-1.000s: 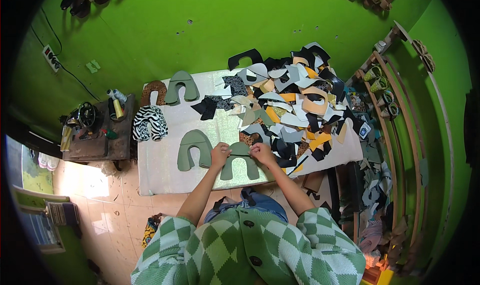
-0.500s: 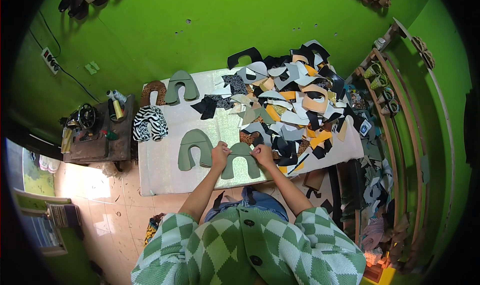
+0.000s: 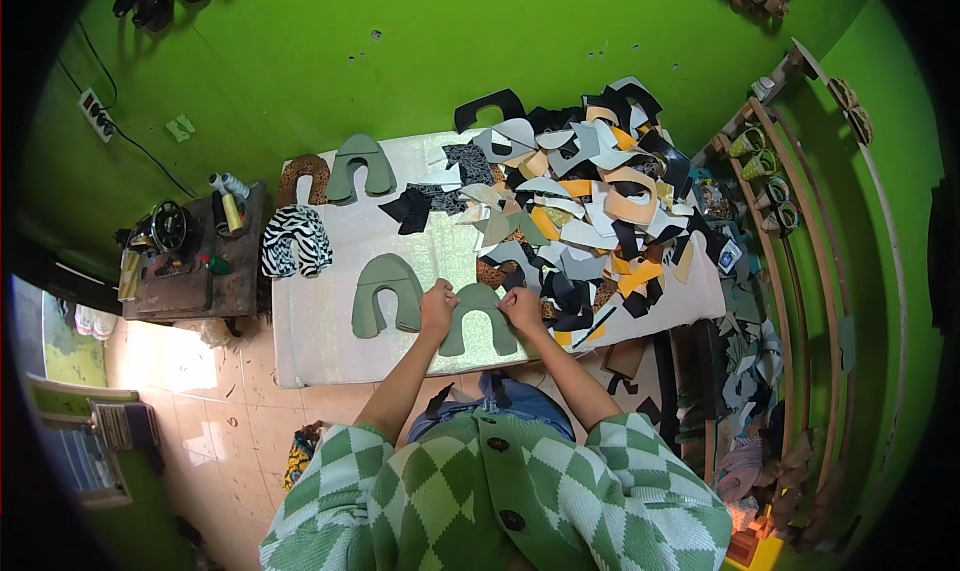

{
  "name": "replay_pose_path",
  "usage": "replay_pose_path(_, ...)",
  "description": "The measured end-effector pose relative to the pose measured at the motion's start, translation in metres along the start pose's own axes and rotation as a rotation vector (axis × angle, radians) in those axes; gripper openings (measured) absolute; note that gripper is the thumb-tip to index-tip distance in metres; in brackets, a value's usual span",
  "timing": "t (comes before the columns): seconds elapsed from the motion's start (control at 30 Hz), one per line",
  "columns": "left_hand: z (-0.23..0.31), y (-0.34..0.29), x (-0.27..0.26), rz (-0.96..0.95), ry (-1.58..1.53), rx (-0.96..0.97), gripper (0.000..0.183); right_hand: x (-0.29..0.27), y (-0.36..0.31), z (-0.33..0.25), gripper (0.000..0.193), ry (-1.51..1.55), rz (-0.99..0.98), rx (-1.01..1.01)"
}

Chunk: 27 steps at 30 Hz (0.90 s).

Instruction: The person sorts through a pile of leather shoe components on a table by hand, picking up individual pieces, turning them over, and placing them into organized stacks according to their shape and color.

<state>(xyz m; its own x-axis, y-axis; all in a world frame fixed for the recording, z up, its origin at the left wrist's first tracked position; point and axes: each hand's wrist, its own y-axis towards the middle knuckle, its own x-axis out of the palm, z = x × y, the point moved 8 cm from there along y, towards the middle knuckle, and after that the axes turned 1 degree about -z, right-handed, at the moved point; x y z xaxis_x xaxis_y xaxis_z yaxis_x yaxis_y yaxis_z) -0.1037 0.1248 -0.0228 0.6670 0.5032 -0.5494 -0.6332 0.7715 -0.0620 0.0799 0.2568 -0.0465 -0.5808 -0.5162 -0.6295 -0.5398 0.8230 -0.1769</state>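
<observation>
An arch-shaped olive-green cut piece [image 3: 478,318] lies near the front edge of the white work table [image 3: 320,346]. My left hand [image 3: 437,306] grips its left leg and my right hand [image 3: 521,307] grips its right leg. A second green arch piece [image 3: 386,293] lies flat just left of my left hand, apart from it.
A big heap of cut pieces in black, grey, orange and white [image 3: 585,211] fills the table's right half. At the back left lie a green arch stack [image 3: 360,168], a brown piece [image 3: 304,177] and zebra-print pieces [image 3: 295,241]. A sewing machine table [image 3: 190,256] stands left; curved racks [image 3: 800,271] stand right.
</observation>
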Motion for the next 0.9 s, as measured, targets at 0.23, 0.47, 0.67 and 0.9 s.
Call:
replay_pose_path(0.23,0.037,-0.012,-0.008,0.046,0.367,0.173,0.017,-0.012,-0.011,-0.025,0.022,-0.067,0.021,-0.068)
replay_pose_path(0.47,0.04,-0.046,0.011,-0.017,0.591,0.405,0.029,0.001,-0.053,-0.071,0.016,-0.392,0.121,-0.492)
replay_pose_path(0.67,0.041,-0.07,0.012,-0.05,0.626,0.396,0.045,0.0,-0.072,-0.062,0.034,-0.354,0.181,-0.541)
replay_pose_path(0.9,0.036,-0.08,0.011,-0.032,0.648,0.345,0.058,-0.012,-0.061,-0.058,0.03,-0.097,0.163,-0.409)
